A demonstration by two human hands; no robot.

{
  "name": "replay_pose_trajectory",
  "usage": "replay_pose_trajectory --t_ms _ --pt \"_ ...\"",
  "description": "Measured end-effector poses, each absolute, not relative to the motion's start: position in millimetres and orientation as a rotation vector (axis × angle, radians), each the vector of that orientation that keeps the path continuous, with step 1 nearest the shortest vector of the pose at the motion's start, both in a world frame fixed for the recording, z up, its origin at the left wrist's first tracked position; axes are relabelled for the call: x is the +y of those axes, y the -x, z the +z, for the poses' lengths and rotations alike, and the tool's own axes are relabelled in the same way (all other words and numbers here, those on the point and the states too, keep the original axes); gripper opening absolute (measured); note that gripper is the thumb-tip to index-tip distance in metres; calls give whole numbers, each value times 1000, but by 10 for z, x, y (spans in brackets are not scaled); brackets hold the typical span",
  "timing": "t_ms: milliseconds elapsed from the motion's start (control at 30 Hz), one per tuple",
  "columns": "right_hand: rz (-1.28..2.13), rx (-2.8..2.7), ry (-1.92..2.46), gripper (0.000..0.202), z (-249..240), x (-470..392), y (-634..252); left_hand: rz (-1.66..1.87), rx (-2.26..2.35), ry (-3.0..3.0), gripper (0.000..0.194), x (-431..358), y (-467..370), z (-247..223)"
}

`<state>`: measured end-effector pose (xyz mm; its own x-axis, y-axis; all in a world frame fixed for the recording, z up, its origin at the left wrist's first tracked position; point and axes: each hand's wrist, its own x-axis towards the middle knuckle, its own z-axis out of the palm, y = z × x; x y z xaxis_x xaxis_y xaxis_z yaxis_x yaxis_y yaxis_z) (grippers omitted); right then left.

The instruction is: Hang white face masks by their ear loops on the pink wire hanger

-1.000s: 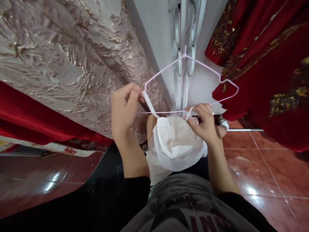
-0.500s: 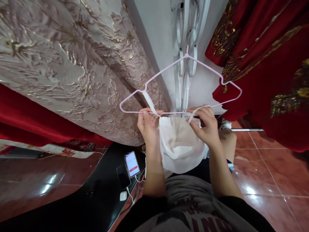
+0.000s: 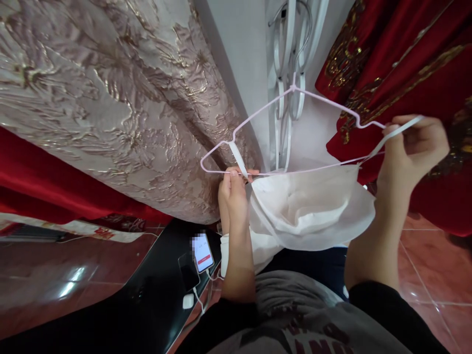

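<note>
A pale pink hanger [image 3: 326,102] hangs by its hook from a metal rack [image 3: 282,105]. My left hand [image 3: 235,192] is closed on its bottom bar near the left end, beside a white strap [image 3: 238,158] looped over the left shoulder notch. Below the bar hangs a white garment [image 3: 309,206] of thin, partly sheer cloth. My right hand [image 3: 418,147] pinches the garment's other strap [image 3: 393,133], stretched up to the hanger's right end. That hand hides the hanger's tip, so I cannot tell whether the strap is around it.
A shiny embossed pinkish fabric [image 3: 129,88] hangs at left, red gold-trimmed cloth [image 3: 398,83] at right. Two phones, one lit phone [image 3: 202,251] and one dark phone [image 3: 188,270], lie with cables on a black surface [image 3: 110,314]. Red tiles [image 3: 424,265] cover the floor.
My right hand has moved right and up with the strap, from the bar's middle to the hanger's right end. The garment is now spread wider. The hanger has tilted and shifted slightly right.
</note>
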<state>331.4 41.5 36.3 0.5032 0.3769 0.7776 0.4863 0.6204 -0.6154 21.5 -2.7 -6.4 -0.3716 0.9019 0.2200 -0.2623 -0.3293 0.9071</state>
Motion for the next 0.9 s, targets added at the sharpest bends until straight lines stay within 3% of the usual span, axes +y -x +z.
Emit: replay_pose_trajectory --t_ms 133,267,400,500,633,767,900 --pt "30 -1360 1050 13 700 360 -3111 1892 953 -986 38 -40 -248 -50" --pt "-209 -1542 1051 18 899 189 -2955 1859 906 -895 37 -35 -263 -55" --pt "-422 -1368 765 18 840 -8 -2821 1869 904 -862 40 -1 -265 -53" --pt "-183 -1484 810 18 636 -146 -2601 1900 893 -853 39 40 -291 -67" --pt "402 -1840 987 39 218 -191 -2284 1831 881 -867 42 45 -259 -136" --pt "374 -1553 1037 22 -159 -89 -2118 1477 956 -1218 42 -106 24 -107" --pt "380 -1452 1001 22 -294 1 -2054 1274 1017 -1471 33 -339 357 127"
